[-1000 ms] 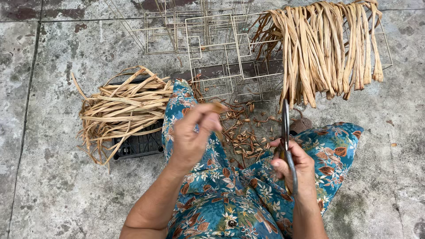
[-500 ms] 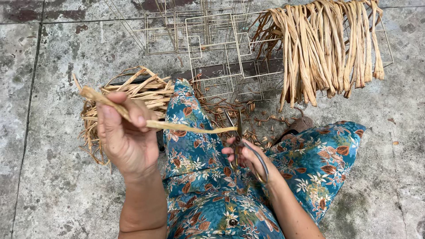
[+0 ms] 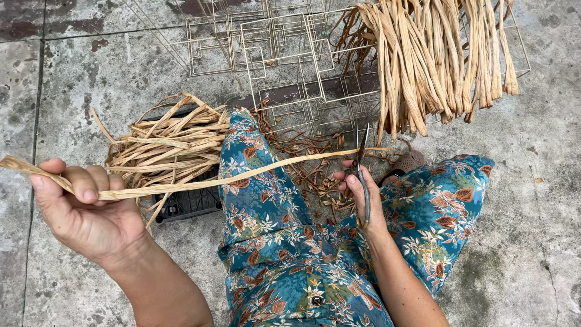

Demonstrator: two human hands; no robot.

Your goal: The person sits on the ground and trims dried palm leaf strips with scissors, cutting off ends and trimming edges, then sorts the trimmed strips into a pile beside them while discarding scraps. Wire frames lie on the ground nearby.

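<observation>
My left hand (image 3: 85,209) is at the left, fingers closed around one end of a long tan straw strip (image 3: 242,175). The strip stretches rightward across my lap, over blue floral trousers (image 3: 290,242), to my right hand (image 3: 363,197). That hand grips a pair of dark scissors (image 3: 362,175) with the blades pointing up, and the strip's far end reaches the blades. Whether the blades pinch the strip is unclear.
A pile of cut straw strips (image 3: 169,145) lies on a black crate (image 3: 190,203) to the left of my leg. A thick bundle of long straw (image 3: 436,60) rests on wire frames (image 3: 284,54) ahead. Brown trimmings (image 3: 315,169) litter the stone floor (image 3: 91,72).
My left hand has swung out to the left, pulling the strip taut across my lap. My right hand has brought the scissors up to the strip's right end.
</observation>
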